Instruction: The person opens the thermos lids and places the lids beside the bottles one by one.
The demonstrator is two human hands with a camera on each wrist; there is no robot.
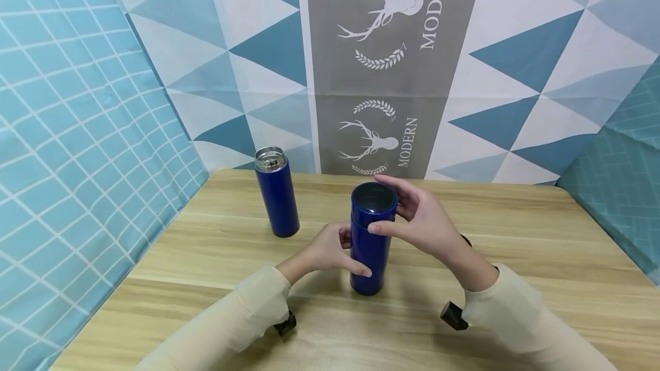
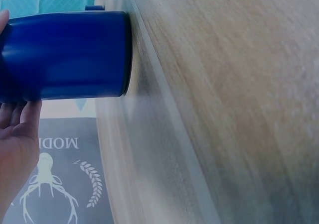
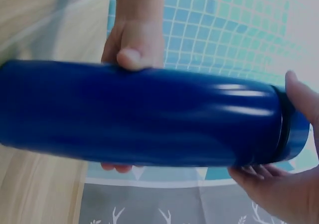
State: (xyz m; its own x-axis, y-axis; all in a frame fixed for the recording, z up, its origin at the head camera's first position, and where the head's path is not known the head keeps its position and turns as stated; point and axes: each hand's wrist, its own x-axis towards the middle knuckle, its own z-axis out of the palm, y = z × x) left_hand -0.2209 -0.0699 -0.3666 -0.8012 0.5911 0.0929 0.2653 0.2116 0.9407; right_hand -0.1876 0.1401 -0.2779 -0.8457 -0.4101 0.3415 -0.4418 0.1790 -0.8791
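A dark blue vacuum flask (image 1: 368, 245) stands upright in front of me, its base right at the wooden table. My left hand (image 1: 329, 249) grips the lower half of its body, thumb on the near side. Around the top, my right hand (image 1: 425, 219) holds the blue lid (image 1: 374, 199), thumb in front and fingers behind. A thin dark seam between lid (image 3: 299, 134) and body shows in the right wrist view. To the left stands a second blue flask (image 1: 278, 202) without a lid, its silver mouth facing up.
The wood-grain table (image 1: 515, 228) ends at a back wall cloth (image 1: 268, 44) with triangles and deer heads. A light blue grid-patterned cloth (image 1: 77, 130) hangs along the left side. Black wrist straps (image 1: 454, 316) stick out below the sleeves.
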